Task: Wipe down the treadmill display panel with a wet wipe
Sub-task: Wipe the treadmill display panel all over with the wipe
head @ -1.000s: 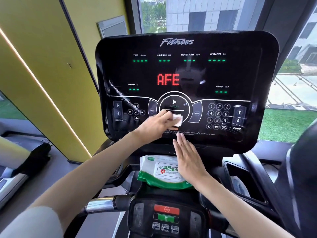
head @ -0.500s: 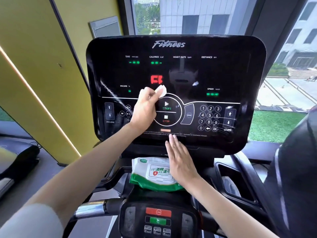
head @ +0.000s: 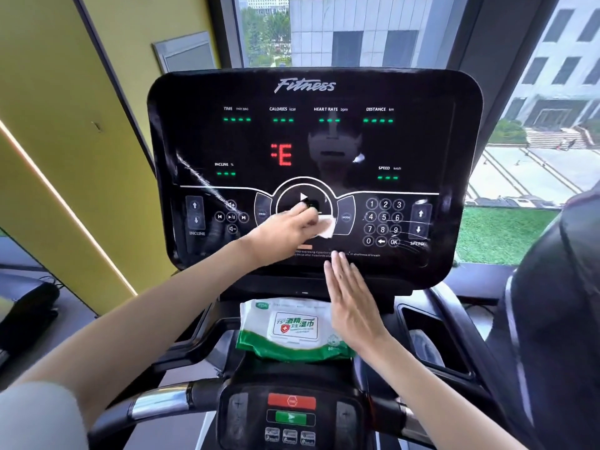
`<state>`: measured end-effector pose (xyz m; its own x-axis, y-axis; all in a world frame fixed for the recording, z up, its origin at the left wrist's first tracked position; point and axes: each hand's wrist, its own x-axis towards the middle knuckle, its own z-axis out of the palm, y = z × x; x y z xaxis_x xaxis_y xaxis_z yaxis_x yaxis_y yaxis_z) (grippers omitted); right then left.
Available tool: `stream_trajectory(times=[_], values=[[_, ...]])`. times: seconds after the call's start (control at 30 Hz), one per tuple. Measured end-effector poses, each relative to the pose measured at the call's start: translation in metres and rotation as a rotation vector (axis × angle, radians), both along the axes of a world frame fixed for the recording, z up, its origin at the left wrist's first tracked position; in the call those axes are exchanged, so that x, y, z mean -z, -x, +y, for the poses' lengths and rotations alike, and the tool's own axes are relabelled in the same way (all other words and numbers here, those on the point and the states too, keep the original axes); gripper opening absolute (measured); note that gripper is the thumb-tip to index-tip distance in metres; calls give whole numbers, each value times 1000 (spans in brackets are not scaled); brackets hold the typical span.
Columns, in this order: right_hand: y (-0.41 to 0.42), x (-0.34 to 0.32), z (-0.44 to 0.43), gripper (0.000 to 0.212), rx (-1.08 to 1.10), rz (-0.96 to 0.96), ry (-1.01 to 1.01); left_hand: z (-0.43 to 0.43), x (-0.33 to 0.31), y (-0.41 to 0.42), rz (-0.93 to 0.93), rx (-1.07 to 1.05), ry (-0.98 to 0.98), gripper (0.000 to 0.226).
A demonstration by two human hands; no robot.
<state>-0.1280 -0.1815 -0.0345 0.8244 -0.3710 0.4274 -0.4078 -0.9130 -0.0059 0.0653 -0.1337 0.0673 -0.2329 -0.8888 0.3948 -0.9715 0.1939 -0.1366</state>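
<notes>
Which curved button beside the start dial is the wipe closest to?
The right one, marked MODE: the wet wipe in the left hand lies beside its edge; the left one is across the dial.

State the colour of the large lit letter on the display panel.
The letter is red; head view.

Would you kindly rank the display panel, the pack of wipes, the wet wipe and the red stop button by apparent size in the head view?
1. display panel
2. pack of wipes
3. red stop button and wet wipe look alike, the wipe partly hidden by the left hand: unranked.
</notes>
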Motion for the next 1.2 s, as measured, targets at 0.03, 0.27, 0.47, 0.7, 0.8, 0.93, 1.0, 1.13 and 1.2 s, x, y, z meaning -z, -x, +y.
stream_trajectory(times=[0.03,0.27,0.47,0.7,0.8,0.93,1.0,1.13,1.2], values=[[3,0,-2,66,9,1,5,1,-2,-5,-4,17,6,64],[1,-1,5,68,72,29,-16,-15,-8,12,338,-236,263,60],[2,-3,5,63,64,5,-35,-14,-12,2,401,-251,256,62],[3,-5,5,61,65,3,-29,-9,-1,15,60,-29,2,69],[2,-3,6,61,66,-5,-28,-17,-11,7,408,-301,269,66],[4,-1,3,60,48,-2,12,-18,-6,27,165,-172,135,74],[5,-1,2,56,40,1,34,-12,-3,29,16,-27,47,68],[4,-1,2,54,42,-10,43,-22,-12,20,413,-312,338,64],[5,-2,2,55,37,-10,41,-25,-12,31,411,-329,360,62]])
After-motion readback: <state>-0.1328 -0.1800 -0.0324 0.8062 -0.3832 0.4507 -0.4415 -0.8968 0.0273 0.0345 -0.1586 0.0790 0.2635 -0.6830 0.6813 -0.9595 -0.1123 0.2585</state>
